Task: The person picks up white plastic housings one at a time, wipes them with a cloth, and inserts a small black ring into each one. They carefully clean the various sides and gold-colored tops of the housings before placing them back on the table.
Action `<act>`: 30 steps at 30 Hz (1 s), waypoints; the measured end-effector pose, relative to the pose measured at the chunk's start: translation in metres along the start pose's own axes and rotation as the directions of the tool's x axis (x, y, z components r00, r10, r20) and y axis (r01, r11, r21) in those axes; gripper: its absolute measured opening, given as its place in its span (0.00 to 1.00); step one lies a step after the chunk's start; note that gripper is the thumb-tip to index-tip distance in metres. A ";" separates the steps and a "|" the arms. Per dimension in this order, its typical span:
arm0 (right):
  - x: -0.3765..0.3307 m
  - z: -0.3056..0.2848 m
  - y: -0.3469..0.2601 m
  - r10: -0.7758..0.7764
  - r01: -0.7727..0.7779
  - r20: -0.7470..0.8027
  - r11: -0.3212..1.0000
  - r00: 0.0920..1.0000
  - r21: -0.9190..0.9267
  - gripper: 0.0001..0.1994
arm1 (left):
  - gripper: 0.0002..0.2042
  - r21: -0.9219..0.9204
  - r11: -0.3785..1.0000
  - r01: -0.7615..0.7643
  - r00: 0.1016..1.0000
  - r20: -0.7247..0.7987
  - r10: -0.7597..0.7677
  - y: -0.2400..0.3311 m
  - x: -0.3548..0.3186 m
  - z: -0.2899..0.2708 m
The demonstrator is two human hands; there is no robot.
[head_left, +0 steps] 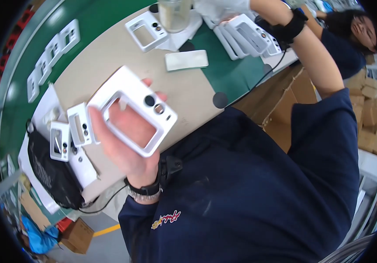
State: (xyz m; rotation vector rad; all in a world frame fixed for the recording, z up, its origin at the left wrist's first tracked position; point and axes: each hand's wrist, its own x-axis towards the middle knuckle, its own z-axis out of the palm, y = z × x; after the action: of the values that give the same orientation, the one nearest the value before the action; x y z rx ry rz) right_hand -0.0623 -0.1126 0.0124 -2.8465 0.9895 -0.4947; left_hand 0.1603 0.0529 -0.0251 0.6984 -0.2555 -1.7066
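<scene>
left hand (125, 144): i have it clenched around a white plastic front cover (132, 109), palm behind the big rectangular window, thumb along the near edge, fingertips curling over the far edge.
front cover: it sits up off the bench in that hand, tilted, two round lens openings and a small slot at its right end; my palm shows straight through the window.
right hand (223, 11): stretched far forward past the left, gloved in white, resting on the top of a leaning row of white covers (245, 37); i cannot tell whether it has closed on one or only touches the stack.
just left of my left hand: two smaller white covers (72, 133) standing against each other, beside a black pouch (50, 173) with a cable.
beyond my left hand: a flat white panel (186, 60) lying on the beige mat (188, 94), another cover (147, 30) face up, and a clear plastic cup (174, 13).
far left: a line of white covers (50, 52) on the green belt.
doing it well, as i judge it: keep the grip on the frame edges, off the lens openings, and hold the cover level so the right hand can draw one piece from the row without toppling the rest.
</scene>
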 end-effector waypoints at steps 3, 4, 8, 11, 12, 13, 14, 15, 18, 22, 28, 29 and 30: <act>0.010 -0.012 -0.007 0.424 -0.510 0.338 0.830 0.840 0.226 0.17 | 0.29 0.097 0.995 -0.023 0.999 0.038 0.020 0.002 0.001 -0.005; -0.011 -0.016 0.001 0.270 -0.296 0.191 0.434 0.944 0.851 0.19 | 0.28 0.126 0.992 0.024 0.989 0.141 -0.042 0.003 0.006 0.004; -0.017 -0.015 -0.060 0.368 -0.081 0.158 -0.215 0.916 0.973 0.21 | 0.26 0.144 0.988 0.058 0.967 0.239 -0.091 0.003 -0.002 -0.003; -0.019 -0.005 -0.115 0.563 -0.662 0.367 0.518 0.741 0.543 0.18 | 0.26 0.117 0.991 0.070 0.970 0.222 -0.095 0.002 -0.005 -0.014; -0.018 0.004 -0.126 0.630 -0.530 0.346 0.774 0.695 -0.346 0.15 | 0.25 0.137 0.988 0.074 0.979 0.179 -0.098 0.000 -0.006 -0.007; -0.018 0.011 -0.130 0.627 -0.525 0.358 0.777 0.692 -0.346 0.15 | 0.24 0.158 0.984 0.079 0.986 0.136 -0.101 -0.002 -0.006 -0.001; -0.020 0.019 -0.132 0.210 -0.151 0.275 0.964 0.938 -0.219 0.15 | 0.23 0.178 0.980 0.087 0.990 0.092 -0.105 -0.003 -0.006 0.001; -0.022 0.025 -0.133 -0.263 0.280 0.129 0.950 0.956 -0.138 0.14 | 0.23 0.171 0.981 0.089 0.991 0.082 -0.104 -0.004 -0.005 -0.001; -0.032 0.039 -0.138 -0.363 0.377 0.138 0.921 0.922 -0.101 0.13 | 0.21 0.043 0.998 0.054 0.986 0.154 -0.060 -0.007 0.002 -0.010; -0.024 0.028 -0.135 -0.458 0.469 0.116 0.877 0.881 -0.100 0.15 | 0.21 0.079 0.997 0.019 0.982 0.185 -0.033 -0.005 -0.003 -0.011; -0.032 0.031 -0.141 -0.446 0.442 0.035 0.893 0.894 0.084 0.16 | 0.22 0.156 0.983 0.097 0.974 0.186 -0.126 0.000 -0.015 -0.016; -0.029 0.030 -0.138 -0.427 0.426 0.021 0.903 0.904 0.053 0.15 | 0.22 0.109 0.981 0.163 0.944 0.272 -0.187 0.002 -0.012 -0.022; -0.026 0.028 -0.135 -0.409 0.409 0.006 0.912 0.913 0.019 0.15 | 0.23 0.068 0.971 0.230 0.902 0.361 -0.239 0.002 -0.010 -0.025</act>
State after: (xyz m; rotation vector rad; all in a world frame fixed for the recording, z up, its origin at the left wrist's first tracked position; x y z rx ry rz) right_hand 0.0075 0.0089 0.0044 -3.0387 0.3734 -0.5149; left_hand 0.1773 0.0667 -0.0404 0.4329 -0.4685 -2.0671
